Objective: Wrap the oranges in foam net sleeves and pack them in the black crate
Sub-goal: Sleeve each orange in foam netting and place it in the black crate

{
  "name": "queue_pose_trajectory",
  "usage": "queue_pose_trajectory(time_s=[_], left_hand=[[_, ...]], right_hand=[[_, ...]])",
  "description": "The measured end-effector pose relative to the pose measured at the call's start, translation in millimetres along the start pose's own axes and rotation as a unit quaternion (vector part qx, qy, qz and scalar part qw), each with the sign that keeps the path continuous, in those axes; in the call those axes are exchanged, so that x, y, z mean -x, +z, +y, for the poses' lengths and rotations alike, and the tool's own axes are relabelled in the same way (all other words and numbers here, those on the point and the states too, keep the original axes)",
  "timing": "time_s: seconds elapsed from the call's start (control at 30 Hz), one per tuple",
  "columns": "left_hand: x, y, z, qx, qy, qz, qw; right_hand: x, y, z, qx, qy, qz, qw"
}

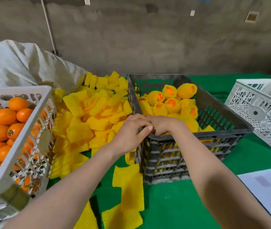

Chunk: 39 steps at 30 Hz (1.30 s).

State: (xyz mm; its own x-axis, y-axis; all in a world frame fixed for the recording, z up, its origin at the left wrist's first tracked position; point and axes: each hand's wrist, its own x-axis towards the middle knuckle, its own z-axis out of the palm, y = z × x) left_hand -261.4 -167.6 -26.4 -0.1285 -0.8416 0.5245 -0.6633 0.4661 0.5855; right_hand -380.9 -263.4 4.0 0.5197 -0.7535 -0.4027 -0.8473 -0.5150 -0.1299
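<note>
Oranges [4,116], bare and glossy, fill the white plastic lattice crate [15,89] at the near left, which stands on the green-covered worktop [172,204]. Nearest the camera, flat yellow foam net sleeves [128,184] lie loose on the green cover between the two forearms. A white sheet of paper [270,187] lies at the near right edge.

Both forearms reach forward, and the hands meet over the near left corner of the black plastic slatted crate [197,135]. The left hand [129,134] has its fingers curled and its thumb stretched toward the right hand [162,124], which is curled knuckles-up just inside the crate's rim. The two hands touch. What lies between them is hidden, so I cannot tell whether either is clamped on anything.

Farther in, wrapped oranges [169,92] in yellow netting are piled toward the left and back of the black crate, with orange skin showing at the open sleeve ends. Left of that crate, a big heap of more yellow sleeves [95,113] fills the gap up to the white crate. To the right, well apart, stand white perforated plastic crates [260,113]. Behind the heap slumps a white woven sack [24,63], and a bare grey concrete wall [148,38] closes the back.
</note>
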Motion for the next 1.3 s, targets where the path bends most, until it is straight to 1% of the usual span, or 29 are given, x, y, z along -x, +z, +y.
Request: queue_pose_trajectory(time_s=[0.17, 0.2, 0.27, 0.33, 0.4, 0.47, 0.53, 0.6, 0.63, 0.67, 0.73, 0.8, 0.87, 0.9, 0.97, 1.07, 1.1, 1.13, 1.17, 1.2, 1.23, 1.27, 1.3], left_hand=[[14.7, -5.5, -2.3, 0.022, -0.021, -0.033, 0.999], [19.4, -9.5, -3.4, 0.022, -0.026, -0.026, 0.999], [30.4, -25.9, -8.2, 0.013, -0.042, 0.027, 0.999], [41.7, -50.0, -13.1, 0.007, -0.062, 0.083, 0.995], [51.6, -79.5, -18.7, -0.011, -0.077, 0.113, 0.991], [60.3, -110.4, -24.5, -0.027, -0.097, 0.142, 0.985], [69.8, -139.6, -30.1, -0.031, -0.117, 0.184, 0.976], [83.6, -165.7, -36.3, -0.039, -0.135, 0.234, 0.962], [92.8, -178.9, -40.2, -0.049, -0.142, 0.261, 0.954], [103.8, -192.8, -45.5, -0.06, -0.148, 0.292, 0.943], [128.5, -222.3, -57.7, -0.067, -0.165, 0.359, 0.916], [155.4, -254.8, -73.3, -0.054, -0.19, 0.416, 0.888], [171.8, -277.3, -86.3, -0.028, -0.21, 0.448, 0.868], [179.0, -289.4, -93.0, -0.022, -0.218, 0.456, 0.863], [187.0, -308.8, -105.0, -0.025, -0.229, 0.454, 0.861], [191.3, -327.5, -126.6, -0.024, -0.238, 0.44, 0.865], [190.4, -331.0, -134.1, -0.039, -0.249, 0.425, 0.87], [189.2, -334.1, -142.7, -0.081, -0.263, 0.388, 0.879], [187.7, -336.2, -152.0, -0.153, -0.277, 0.32, 0.893], [186.6, -336.7, -161.0, -0.238, -0.285, 0.223, 0.901], [186.0, -334.9, -169.7, -0.313, -0.29, 0.111, 0.898], [186.6, -331.5, -176.7, -0.36, -0.296, 0.003, 0.885], [187.7, -328.1, -183.2, -0.38, -0.299, -0.09, 0.871]], right_hand=[[-2.8, 8.1, 3.6, -0.04, 0.005, 0.046, 0.998], [-0.5, 9.4, 4.7, -0.049, 0.005, 0.075, 0.996], [2.3, 9.9, 3.2, -0.061, -0.013, 0.177, 0.982], [6.0, 8.1, 0.1, -0.082, -0.029, 0.292, 0.952], [7.5, 4.1, -6.8, -0.094, -0.041, 0.388, 0.916], [8.1, -4.1, -21.3, -0.098, -0.053, 0.484, 0.868], [9.8, -13.7, -52.3, -0.145, -0.099, 0.562, 0.808], [10.9, -14.4, -99.3, -0.191, -0.18, 0.598, 0.757], [10.3, -9.1, -127.6, -0.201, -0.217, 0.599, 0.744], [9.0, -0.2, -157.3, -0.209, -0.252, 0.587, 0.74], [0.3, 23.1, -213.3, -0.211, -0.314, 0.538, 0.754], [-14.3, 44.5, -265.6, -0.204, -0.36, 0.464, 0.783], [-29.5, 55.8, -298.8, -0.201, -0.376, 0.389, 0.817], [-38.3, 57.8, -316.5, -0.205, -0.378, 0.367, 0.825], [-54.1, 54.7, -347.5, -0.208, -0.368, 0.347, 0.837], [-79.8, 45.5, -383.4, -0.174, -0.336, 0.36, 0.853], [-88.7, 43.1, -392.3, -0.149, -0.322, 0.349, 0.867], [-98.2, 41.2, -399.9, -0.115, -0.306, 0.323, 0.888], [-107.4, 39.3, -406.6, -0.071, -0.289, 0.284, 0.911], [-117.6, 37.5, -412.9, -0.025, -0.273, 0.239, 0.932], [-128.2, 35.4, -419.3, 0.018, -0.256, 0.198, 0.946], [-139.6, 32.8, -425.3, 0.053, -0.24, 0.168, 0.954], [-152.7, 29.6, -431.5, 0.076, -0.227, 0.153, 0.959]])
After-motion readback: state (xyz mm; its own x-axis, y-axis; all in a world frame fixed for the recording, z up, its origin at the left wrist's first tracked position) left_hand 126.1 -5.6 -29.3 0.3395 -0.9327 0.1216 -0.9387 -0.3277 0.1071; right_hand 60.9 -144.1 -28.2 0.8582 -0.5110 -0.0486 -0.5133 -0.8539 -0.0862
